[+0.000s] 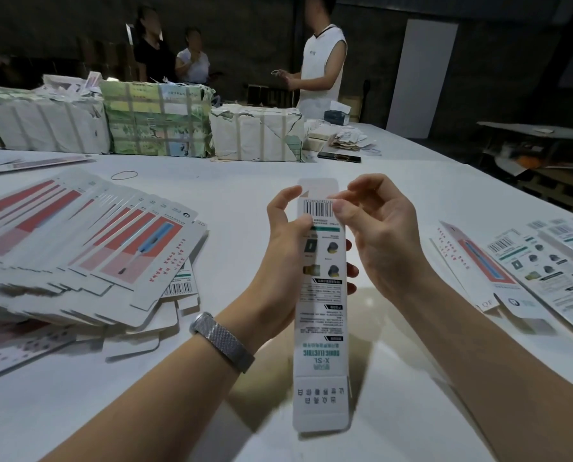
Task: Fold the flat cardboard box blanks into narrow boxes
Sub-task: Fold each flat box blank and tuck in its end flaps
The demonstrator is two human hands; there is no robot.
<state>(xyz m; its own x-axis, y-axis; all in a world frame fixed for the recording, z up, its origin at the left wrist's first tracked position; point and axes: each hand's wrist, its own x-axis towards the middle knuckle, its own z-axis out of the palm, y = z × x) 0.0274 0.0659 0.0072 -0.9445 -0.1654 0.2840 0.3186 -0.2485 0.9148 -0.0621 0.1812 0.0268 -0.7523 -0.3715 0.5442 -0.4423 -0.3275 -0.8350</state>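
White cardboard, long and slim: the narrow box (321, 295) is up off the counter (232, 195), held lengthways away from the person and already looking popped into a sleeve. The left hand (286, 258) has the grip, fingers wrapped round the body with the thumb on the printed face just under the barcode. The right hand (375, 228) is up at the far end, fingers curled, thumb and fingertips apparently working at the edge by the barcode; whether it truly pinches anything there, I cannot tell. The far flap (318, 186) stands straight out, untucked, and the near flap (320, 405) hangs open too.

My read: end closing is the step in hand. To do it cleanly, keep the left grip light so the sleeve stays square, fold any small side tabs in first, crease the flap sharply on its score, then slide the tongue inside without buckling it.

A big fanned pile of flat blanks (88, 248) waits on the left, with more lying flat in a row on the right (525, 261).
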